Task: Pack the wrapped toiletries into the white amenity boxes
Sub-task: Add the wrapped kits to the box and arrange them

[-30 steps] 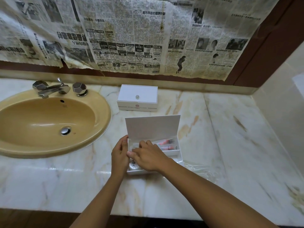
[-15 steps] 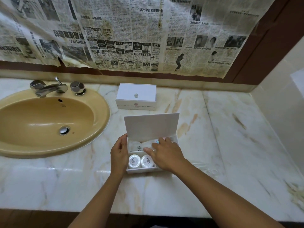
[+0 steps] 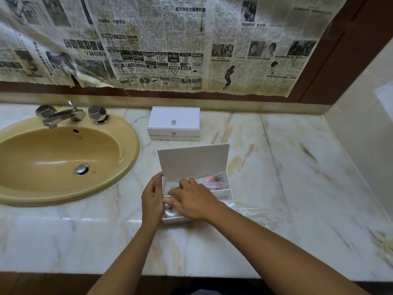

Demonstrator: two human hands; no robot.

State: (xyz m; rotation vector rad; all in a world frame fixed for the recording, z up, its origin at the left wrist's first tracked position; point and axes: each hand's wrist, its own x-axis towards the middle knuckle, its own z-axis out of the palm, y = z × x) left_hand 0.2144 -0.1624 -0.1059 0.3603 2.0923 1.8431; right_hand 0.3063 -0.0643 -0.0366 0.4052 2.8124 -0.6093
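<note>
Far left: yellow sink (image 3: 63,160) with chrome tap (image 3: 61,114), set in the marble counter (image 3: 297,167). Not part of my job; I keep clear of it.

Left hand (image 3: 152,196) sits against the left wall of the open amenity box (image 3: 230,193), fingers fairly straight and upright along that side, thumb near the lid corner. It reads as a brace, not a grasp. I'd keep it that way: the box is light and will likely skate on polished marble if I press into it unsupported.

Right hand (image 3: 191,201) is inside the box over the left and front compartments, fingers curled down. It seems to pinch something small there, but I cannot tell what, since the fingers cover it. One round wrapped toiletry (image 3: 170,212) shows in the front left compartment, just under the knuckles. Pink wrapped tubes (image 3: 212,182) lie in the long rear compartment to the right.

My judgement for this step: seat the piece flat and low so the raised lid (image 3: 193,161) can close; release only once it rests on the box floor.

Further right, a clear plastic wrapper (image 3: 255,211) lies on the counter touching the box. Behind, the closed amenity box (image 3: 174,123) stands well apart, near the wall.
</note>
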